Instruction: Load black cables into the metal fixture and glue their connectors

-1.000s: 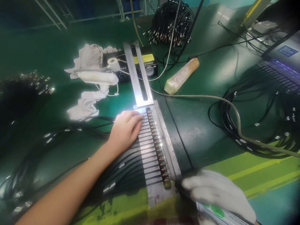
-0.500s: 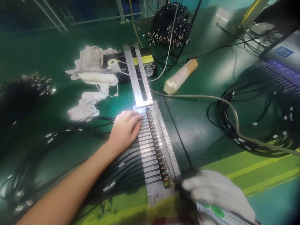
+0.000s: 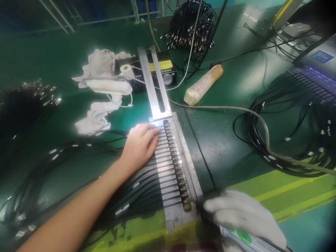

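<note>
My bare left hand (image 3: 140, 144) lies flat, fingers stretched out, on the upper end of a long metal fixture (image 3: 181, 213) that holds a row of black cables (image 3: 141, 182) with small connectors (image 3: 178, 168) lined up along a slot. My right hand (image 3: 243, 215), in a white glove, is closed around a dark pen-like tool (image 3: 206, 213) with a white, green-marked body; its tip sits by the lowest connector at the fixture's near end.
A black controller box (image 3: 162, 71) and a metal rail (image 3: 153, 80) stand behind the fixture. White cloths (image 3: 98, 66), a wrapped bar (image 3: 203, 85), cable bundles (image 3: 191, 26) at the back and right (image 3: 288, 133), and a grey hose (image 3: 262, 122) lie on the green mat.
</note>
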Tool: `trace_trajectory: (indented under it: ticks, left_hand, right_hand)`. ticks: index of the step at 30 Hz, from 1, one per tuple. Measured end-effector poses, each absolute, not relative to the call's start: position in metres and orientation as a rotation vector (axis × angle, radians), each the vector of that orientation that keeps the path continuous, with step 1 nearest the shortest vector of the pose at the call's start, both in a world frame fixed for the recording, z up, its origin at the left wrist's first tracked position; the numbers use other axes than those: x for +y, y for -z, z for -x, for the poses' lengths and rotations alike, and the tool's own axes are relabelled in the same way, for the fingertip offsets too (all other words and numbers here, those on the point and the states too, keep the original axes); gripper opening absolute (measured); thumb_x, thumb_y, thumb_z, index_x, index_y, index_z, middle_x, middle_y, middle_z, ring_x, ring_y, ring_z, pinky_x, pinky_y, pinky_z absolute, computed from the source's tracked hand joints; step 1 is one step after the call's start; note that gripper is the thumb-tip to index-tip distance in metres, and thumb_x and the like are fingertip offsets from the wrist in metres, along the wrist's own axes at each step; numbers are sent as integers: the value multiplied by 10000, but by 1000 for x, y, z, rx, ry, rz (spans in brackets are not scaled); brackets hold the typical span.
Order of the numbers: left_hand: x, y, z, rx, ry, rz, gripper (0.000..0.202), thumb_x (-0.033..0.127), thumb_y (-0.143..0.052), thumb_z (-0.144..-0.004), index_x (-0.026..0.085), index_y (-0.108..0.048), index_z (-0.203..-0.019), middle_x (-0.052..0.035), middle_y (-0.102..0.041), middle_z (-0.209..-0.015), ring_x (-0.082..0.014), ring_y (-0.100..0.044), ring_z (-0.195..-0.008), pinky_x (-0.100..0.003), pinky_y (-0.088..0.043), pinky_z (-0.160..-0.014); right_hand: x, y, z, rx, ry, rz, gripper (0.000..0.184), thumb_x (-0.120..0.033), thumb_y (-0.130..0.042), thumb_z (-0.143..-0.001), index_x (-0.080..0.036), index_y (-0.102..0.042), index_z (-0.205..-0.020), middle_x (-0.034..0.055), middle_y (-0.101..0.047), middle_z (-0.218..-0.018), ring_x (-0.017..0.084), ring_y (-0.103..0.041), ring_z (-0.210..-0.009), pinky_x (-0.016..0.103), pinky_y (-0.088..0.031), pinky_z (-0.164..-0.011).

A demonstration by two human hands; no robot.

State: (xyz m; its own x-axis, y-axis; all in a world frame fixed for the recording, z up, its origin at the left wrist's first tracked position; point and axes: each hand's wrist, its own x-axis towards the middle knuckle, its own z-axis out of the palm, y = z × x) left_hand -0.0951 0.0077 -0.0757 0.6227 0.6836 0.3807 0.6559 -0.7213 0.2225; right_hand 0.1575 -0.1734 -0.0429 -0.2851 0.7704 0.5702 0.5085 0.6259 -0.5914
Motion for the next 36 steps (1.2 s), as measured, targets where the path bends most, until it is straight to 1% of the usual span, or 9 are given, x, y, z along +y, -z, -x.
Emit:
trace_trajectory:
  ticks: [6,11,15,18,21,23,27,32,36]
  left_hand:
    - [8,77,95,1156,-683,-2758,215,242,-472,-976,165,-645,-1078,-110,-674,-1084,-268,-613,-1012,-447,-496,-859]
    - [8,76,95,1149,-688,-2764,220,239,-474,-976,152,-648,-1079,-116,-675,-1080,-269,-613,-1002,-449,-498,-854]
    - [8,77,96,1143,-693,-2765,221,235,-478,-974,145,-648,-1082,-119,-675,-1079,-271,-612,-1000,-449,-497,-857]
    - [8,77,96,1142,-694,-2758,220,230,-486,-970,140,-650,-1085,-122,-674,-1083,-272,-611,-1010,-447,-493,-867]
    - [8,76,96,1145,-691,-2751,221,235,-480,-972,145,-649,-1082,-121,-674,-1083,-270,-614,-1006,-449,-495,-864]
    - [8,75,95,1149,-687,-2754,221,242,-469,-975,156,-646,-1078,-117,-676,-1079,-272,-616,-1003,-452,-497,-855]
    - [8,75,95,1168,-665,-2745,221,258,-457,-977,186,-640,-1080,-103,-672,-1087,-270,-616,-1009,-458,-494,-863]
    - [8,76,95,1165,-673,-2726,228,255,-455,-972,187,-641,-1085,-106,-670,-1091,-272,-610,-1019,-461,-490,-868]
    - [8,76,95,1170,-683,-2730,220,248,-458,-970,198,-638,-1086,-98,-670,-1085,-269,-611,-1028,-451,-488,-869]
  right_hand:
    - [-175,43,-154,-1926,-383,1035,203,-366,-496,-1018,-226,-639,-984,36,-772,-831,186,-744,-674,264,-581,-596]
    - [-183,38,-137,-1691,-411,1226,213,-369,-506,-1002,-229,-649,-930,50,-755,-806,217,-733,-690,327,-579,-706]
    - [-185,37,-132,-1651,-436,1209,178,-338,-526,-991,-223,-653,-940,50,-753,-821,211,-733,-713,315,-571,-721]
    - [-186,39,-133,-1669,-421,1212,199,-350,-515,-1001,-220,-653,-939,52,-754,-830,210,-733,-721,321,-571,-739]
    - [-188,39,-132,-1651,-403,1226,231,-370,-491,-1014,-220,-646,-930,53,-749,-813,204,-726,-699,321,-571,-726]
    - [-189,39,-131,-1652,-407,1229,231,-358,-482,-1016,-222,-643,-921,50,-747,-805,204,-727,-700,325,-572,-726]
    - [-188,39,-132,-1631,-396,1230,163,-283,-504,-983,-224,-646,-931,46,-751,-819,219,-736,-710,334,-583,-707]
    - [-186,37,-137,-1696,-423,1199,179,-343,-516,-988,-227,-645,-944,59,-754,-829,217,-730,-704,318,-574,-666]
    - [-186,36,-138,-1677,-407,1209,159,-321,-513,-988,-223,-632,-953,59,-755,-834,213,-731,-720,323,-556,-667]
